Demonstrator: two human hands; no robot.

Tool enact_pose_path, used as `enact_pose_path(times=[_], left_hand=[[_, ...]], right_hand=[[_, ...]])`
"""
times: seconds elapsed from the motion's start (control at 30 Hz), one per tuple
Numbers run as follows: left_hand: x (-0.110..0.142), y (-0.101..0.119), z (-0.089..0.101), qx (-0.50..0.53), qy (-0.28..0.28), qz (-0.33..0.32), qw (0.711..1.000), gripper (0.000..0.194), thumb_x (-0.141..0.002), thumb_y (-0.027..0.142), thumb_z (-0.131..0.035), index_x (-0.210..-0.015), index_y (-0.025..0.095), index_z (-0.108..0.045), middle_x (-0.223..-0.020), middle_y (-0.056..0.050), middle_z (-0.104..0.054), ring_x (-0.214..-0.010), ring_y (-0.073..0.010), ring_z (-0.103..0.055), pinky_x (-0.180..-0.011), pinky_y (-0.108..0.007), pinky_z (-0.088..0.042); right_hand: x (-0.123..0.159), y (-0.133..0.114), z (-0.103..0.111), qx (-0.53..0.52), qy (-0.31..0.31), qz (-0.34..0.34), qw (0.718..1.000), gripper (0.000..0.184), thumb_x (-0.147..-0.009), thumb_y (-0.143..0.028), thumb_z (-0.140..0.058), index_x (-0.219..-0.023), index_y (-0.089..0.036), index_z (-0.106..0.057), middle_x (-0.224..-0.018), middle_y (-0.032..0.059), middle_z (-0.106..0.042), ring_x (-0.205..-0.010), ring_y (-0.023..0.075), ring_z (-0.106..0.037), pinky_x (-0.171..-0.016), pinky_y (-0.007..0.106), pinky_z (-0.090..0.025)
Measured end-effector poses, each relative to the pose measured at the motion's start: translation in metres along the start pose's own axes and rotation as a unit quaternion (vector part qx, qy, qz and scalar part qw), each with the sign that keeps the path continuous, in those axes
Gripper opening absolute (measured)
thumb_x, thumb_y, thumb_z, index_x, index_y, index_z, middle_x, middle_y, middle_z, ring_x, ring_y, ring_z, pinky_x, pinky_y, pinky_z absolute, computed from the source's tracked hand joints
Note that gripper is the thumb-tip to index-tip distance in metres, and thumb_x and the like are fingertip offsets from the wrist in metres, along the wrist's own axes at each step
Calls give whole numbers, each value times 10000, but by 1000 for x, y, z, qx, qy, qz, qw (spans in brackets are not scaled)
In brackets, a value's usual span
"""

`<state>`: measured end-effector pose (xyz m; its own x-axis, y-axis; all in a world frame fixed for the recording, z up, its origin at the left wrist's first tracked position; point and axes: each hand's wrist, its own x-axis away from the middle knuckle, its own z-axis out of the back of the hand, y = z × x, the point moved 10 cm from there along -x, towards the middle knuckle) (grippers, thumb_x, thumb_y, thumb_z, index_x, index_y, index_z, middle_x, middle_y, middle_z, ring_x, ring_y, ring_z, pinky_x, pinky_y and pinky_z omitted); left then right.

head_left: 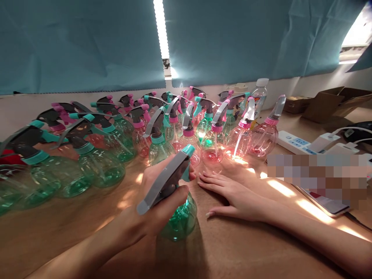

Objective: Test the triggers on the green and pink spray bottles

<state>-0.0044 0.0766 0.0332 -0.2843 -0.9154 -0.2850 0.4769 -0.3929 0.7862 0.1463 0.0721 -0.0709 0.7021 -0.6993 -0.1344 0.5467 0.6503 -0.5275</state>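
My left hand (157,205) is closed round the neck and grey trigger head of a green spray bottle (181,221) that stands on the brown table (247,252) in front of me. My right hand (229,193) lies flat on the table just right of that bottle, fingers stretched out toward the left, holding nothing. Behind both hands stands a crowd of several spray bottles: green ones (99,162) at the left, pink ones (261,135) at the right, all with grey triggers and pink or teal collars.
A clear water bottle (259,95) stands behind the pink bottles. A white power strip (293,141) with plugs and cables lies at the right, a phone (325,203) nearer me. Cardboard boxes (331,102) sit at the far right. A blue curtain hangs behind.
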Motion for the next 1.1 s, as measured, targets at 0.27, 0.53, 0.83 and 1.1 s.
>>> enact_pose_path(times=[0.27,0.53,0.83,1.1], left_hand=[[-6,9,-9,12,-19,-11,1000,272,-809,284,-554,-1061,257,-655,-740,-4,-604,-610,-178,-545,-582,-320,-487],[-5,15,-12,36,-19,-24,999,305,-820,242,-554,-1123,237,-583,-781,-4,-632,-558,-148,-530,-508,-275,-432],[-6,17,-12,39,-21,-62,997,384,-819,163,-554,-1197,231,-564,-1053,-37,-669,-918,-200,-654,-762,-291,-531],[-7,18,-12,46,-17,-75,996,408,-837,144,-542,-1236,224,-565,-1203,-45,-666,-933,-159,-644,-827,-280,-528]], right_hand=[[0,-2,2,17,1,2,1000,806,-861,-639,-585,-1503,-205,-362,-1581,84,-287,-1466,292,-236,-1189,499,-250],[0,-1,1,10,10,3,1000,787,-869,-614,-595,-1488,-173,-391,-1570,108,-308,-1460,295,-255,-1189,501,-248],[0,1,0,-2,-9,-10,1000,764,-885,-619,-564,-1494,-195,-383,-1586,77,-274,-1467,295,-233,-1199,487,-225],[1,2,0,-2,-10,-9,1000,734,-899,-598,-559,-1495,-208,-382,-1588,71,-272,-1466,293,-234,-1199,490,-224]])
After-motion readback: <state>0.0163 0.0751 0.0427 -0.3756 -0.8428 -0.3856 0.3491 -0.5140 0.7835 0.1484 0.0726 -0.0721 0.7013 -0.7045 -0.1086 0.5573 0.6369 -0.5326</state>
